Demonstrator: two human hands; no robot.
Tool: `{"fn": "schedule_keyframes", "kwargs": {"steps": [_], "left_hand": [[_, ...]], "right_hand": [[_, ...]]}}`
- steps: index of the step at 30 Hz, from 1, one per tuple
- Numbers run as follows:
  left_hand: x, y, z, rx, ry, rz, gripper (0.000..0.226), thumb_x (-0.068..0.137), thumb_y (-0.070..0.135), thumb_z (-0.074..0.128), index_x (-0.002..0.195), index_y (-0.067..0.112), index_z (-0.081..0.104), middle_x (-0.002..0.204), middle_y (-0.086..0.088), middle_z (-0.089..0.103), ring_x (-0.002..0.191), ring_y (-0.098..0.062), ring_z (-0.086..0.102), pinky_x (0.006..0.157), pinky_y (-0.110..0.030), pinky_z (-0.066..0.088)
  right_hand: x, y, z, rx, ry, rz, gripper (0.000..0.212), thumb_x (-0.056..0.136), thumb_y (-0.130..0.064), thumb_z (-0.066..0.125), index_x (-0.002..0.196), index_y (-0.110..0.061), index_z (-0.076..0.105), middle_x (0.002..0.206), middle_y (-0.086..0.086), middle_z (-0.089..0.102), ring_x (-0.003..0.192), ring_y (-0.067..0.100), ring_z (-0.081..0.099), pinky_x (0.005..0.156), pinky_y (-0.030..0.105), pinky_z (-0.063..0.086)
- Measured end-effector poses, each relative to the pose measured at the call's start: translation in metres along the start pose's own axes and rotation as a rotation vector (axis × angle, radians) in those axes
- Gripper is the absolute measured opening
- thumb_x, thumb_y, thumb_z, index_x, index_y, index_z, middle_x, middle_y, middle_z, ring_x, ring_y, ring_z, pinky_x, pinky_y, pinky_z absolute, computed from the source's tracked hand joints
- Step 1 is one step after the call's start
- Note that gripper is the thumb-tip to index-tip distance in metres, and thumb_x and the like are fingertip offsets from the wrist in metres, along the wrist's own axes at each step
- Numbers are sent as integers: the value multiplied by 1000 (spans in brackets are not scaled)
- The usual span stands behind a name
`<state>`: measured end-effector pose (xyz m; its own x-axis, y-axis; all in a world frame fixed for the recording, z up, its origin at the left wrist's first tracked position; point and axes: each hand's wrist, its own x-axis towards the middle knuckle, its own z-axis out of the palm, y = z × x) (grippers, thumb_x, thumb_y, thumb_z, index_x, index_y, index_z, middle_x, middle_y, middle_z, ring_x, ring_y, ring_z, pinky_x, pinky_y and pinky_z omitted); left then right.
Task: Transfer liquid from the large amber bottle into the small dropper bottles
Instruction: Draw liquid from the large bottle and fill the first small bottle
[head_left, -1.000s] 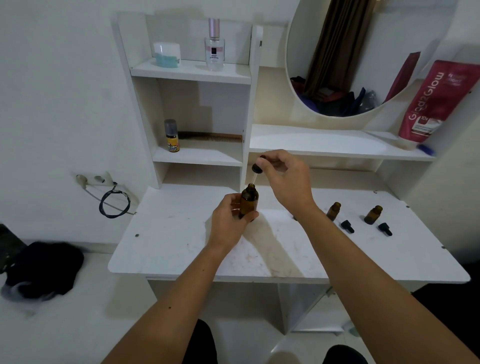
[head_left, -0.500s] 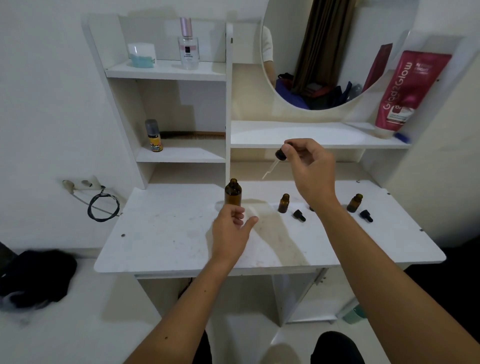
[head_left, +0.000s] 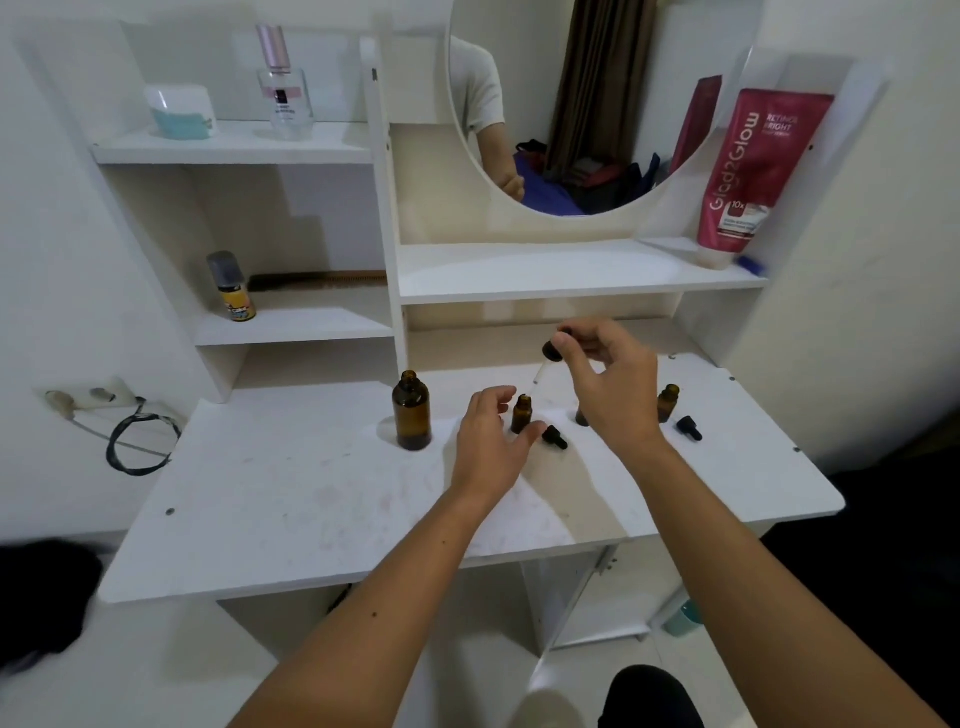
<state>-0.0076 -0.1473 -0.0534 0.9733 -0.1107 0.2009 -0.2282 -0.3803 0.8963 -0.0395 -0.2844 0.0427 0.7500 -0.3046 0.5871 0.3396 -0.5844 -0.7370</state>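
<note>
My right hand (head_left: 605, 384) pinches the dropper (head_left: 549, 354) by its bulb, tip just above the nearest small bottle (head_left: 521, 414). My left hand (head_left: 488, 441), fingers apart, reaches beside it. The large bottle (head_left: 411, 410) stands uncapped, left. Step: dispensing. Next, I judge: steady the bottle, align tip, squeeze.

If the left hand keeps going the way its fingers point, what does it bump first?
Probably the small bottle: the left hand is open right beside it, fingers curling toward it. Depth is hard to judge.
</note>
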Motion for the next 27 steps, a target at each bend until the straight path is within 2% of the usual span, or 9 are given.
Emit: {"fn": "schedule_keyframes", "kwargs": {"steps": [3,6,9,13,17,23,27], "left_hand": [[9,-1,5,17,-2,-1,51,88,33,82,132,20,59,126,7,63,112,-11,62,102,-35,54],[13,-6,7,18,10,21,35,89,28,81,119,19,65,112,7,68,101,-9,66,97,-35,57],[13,-9,7,11,18,39,26,90,26,80,112,20,68,105,10,71,96,-6,68,93,-34,58],[13,-9,5,-11,17,62,26,89,24,82,111,18,70,102,10,74,94,-3,69,93,-32,58],[12,-10,5,-9,14,65,25,89,24,81,110,17,71,100,11,74,94,-4,70,93,-33,58],[13,-10,4,3,14,60,26,89,26,82,111,17,71,100,12,75,94,-3,70,93,-33,58],[12,-9,5,-3,10,45,26,88,26,82,111,18,71,99,12,75,94,-3,70,94,-34,58]], "right_hand": [[-1,7,4,-13,-12,-10,8,97,-17,75,103,-12,76,87,-9,77,86,-2,72,82,10,53],[-2,13,8,-13,-41,-8,7,97,-17,75,101,-12,76,85,-7,78,85,-2,72,81,7,51],[-4,19,15,-31,-85,15,5,96,-18,76,96,-13,77,83,-10,77,84,0,72,81,10,52],[-8,24,21,-64,-96,30,7,94,-13,76,87,-12,77,80,-8,76,80,0,70,79,8,50],[-7,23,25,-66,-136,43,4,97,-17,74,96,-14,77,84,-8,77,83,-1,71,79,6,50],[-6,21,26,-75,-121,58,8,94,-12,76,86,-12,77,82,-6,76,80,-1,70,77,4,47],[-4,19,27,-77,-144,75,5,95,-14,75,92,-13,78,83,-9,77,81,-4,70,77,3,46]]}}
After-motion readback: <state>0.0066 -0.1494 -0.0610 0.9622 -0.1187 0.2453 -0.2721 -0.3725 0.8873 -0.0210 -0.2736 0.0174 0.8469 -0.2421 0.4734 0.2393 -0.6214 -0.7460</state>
